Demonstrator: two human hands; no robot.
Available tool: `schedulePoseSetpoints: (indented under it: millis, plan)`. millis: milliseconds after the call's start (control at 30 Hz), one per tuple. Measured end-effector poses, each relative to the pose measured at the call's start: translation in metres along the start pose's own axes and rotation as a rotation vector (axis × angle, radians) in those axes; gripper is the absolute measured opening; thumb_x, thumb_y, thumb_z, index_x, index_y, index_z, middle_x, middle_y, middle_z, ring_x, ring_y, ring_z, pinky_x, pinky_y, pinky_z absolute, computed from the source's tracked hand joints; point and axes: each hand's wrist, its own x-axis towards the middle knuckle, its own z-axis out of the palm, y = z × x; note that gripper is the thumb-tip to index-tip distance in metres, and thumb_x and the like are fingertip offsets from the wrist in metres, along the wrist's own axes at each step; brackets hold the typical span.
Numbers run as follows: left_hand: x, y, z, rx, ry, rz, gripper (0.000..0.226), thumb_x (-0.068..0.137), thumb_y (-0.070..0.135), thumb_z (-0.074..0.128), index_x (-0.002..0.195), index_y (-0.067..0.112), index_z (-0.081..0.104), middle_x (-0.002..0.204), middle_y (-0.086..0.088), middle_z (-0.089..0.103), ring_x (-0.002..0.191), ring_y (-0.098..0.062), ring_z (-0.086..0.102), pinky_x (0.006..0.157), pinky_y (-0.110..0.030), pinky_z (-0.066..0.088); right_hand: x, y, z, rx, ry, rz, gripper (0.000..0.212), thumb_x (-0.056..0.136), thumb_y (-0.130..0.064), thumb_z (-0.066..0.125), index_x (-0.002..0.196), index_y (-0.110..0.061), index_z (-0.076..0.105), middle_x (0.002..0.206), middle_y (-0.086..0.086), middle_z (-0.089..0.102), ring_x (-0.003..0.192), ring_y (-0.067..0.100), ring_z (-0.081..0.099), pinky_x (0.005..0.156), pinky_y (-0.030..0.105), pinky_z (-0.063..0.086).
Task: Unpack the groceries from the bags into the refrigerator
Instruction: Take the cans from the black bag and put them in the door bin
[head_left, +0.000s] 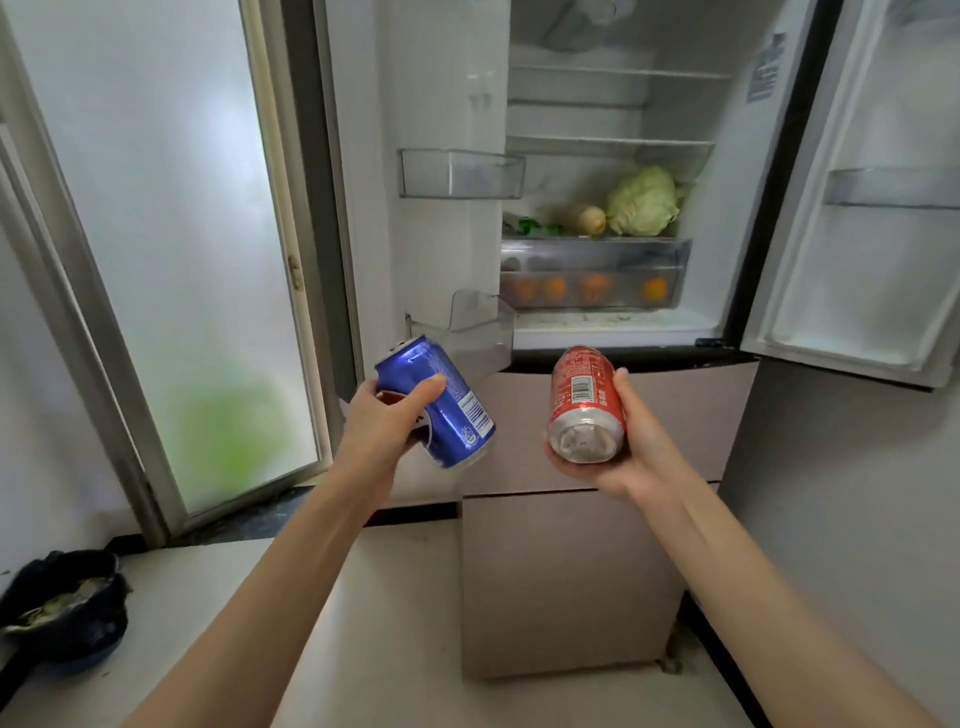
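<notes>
My left hand (382, 423) grips a blue soda can (441, 397), tilted with its top toward the fridge. A red soda can (584, 400) lies in my right hand (631, 441), its base facing me. Both cans hang in front of the open refrigerator (613, 332), just below the left door's lower bin (480, 332). Inside, a cabbage (644, 200) and a pale round vegetable (589, 218) sit on the bottom shelf, and several oranges (595, 288) lie in the clear drawer under it.
Both fridge doors stand open; the right door (857, 208) swings out at the right, with a door shelf (891, 187). An upper bin (460, 174) hangs on the left door. A frosted window (171, 249) is to the left. A dark bag (65, 605) lies on the floor at the lower left.
</notes>
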Motion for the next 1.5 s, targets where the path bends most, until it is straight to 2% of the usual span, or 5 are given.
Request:
schedulePoseSetpoints:
  millis: [200, 500, 767, 1167, 1500]
  plan:
    - [0.074, 0.017, 0.053, 0.193, 0.127, 0.266, 0.053, 0.077, 0.023, 0.072, 0.122, 0.015, 0.045, 0.108, 0.002, 0.058, 0.100, -0.015, 0.058, 0.079, -0.026, 0.052, 0.082, -0.061, 0.009, -0.066, -0.210, 0.027, 0.031, 0.083, -0.021, 0.059, 0.108, -0.003, 0.052, 0.101, 0.021, 0.059, 0.092, 0.033, 0.060, 0.085, 0.052, 0.048]
    - [0.151, 0.029, 0.109, 0.498, 0.380, 0.451, 0.069, 0.070, 0.024, 0.078, 0.126, 0.017, 0.039, 0.111, 0.007, 0.052, 0.099, -0.010, 0.054, 0.086, -0.026, 0.047, 0.194, -0.144, 0.047, -1.028, -0.253, -0.451, 0.050, 0.075, -0.034, 0.073, 0.116, -0.019, 0.049, 0.115, 0.006, 0.056, 0.100, 0.024, 0.061, 0.088, 0.044, 0.053]
    - [0.181, 0.028, 0.107, 0.895, 0.596, 0.391, 0.067, 0.069, 0.033, 0.077, 0.120, 0.007, 0.044, 0.109, -0.003, 0.059, 0.094, -0.018, 0.055, 0.078, -0.025, 0.042, 0.233, -0.158, 0.088, -1.331, -0.400, -0.744, 0.058, 0.076, -0.034, 0.072, 0.123, -0.015, 0.045, 0.111, 0.002, 0.050, 0.098, 0.019, 0.053, 0.069, 0.025, 0.047]
    - [0.196, 0.008, 0.095, 1.145, 0.490, 0.169, 0.060, 0.054, 0.042, 0.078, 0.099, 0.007, 0.058, 0.096, -0.011, 0.062, 0.086, -0.028, 0.061, 0.074, -0.041, 0.054, 0.262, -0.128, 0.102, -1.632, -0.604, -0.819, 0.071, 0.071, -0.035, 0.073, 0.131, -0.017, 0.039, 0.125, 0.008, 0.051, 0.106, 0.022, 0.053, 0.079, 0.031, 0.046]
    - [0.198, 0.008, 0.094, 1.284, 0.451, 0.096, 0.053, 0.061, 0.042, 0.081, 0.093, 0.008, 0.055, 0.088, -0.006, 0.060, 0.076, -0.022, 0.055, 0.058, -0.027, 0.040, 0.271, -0.116, 0.100, -1.695, -0.691, -0.862, 0.052, 0.070, -0.038, 0.075, 0.112, -0.012, 0.060, 0.104, 0.004, 0.063, 0.095, 0.021, 0.057, 0.081, 0.037, 0.050]
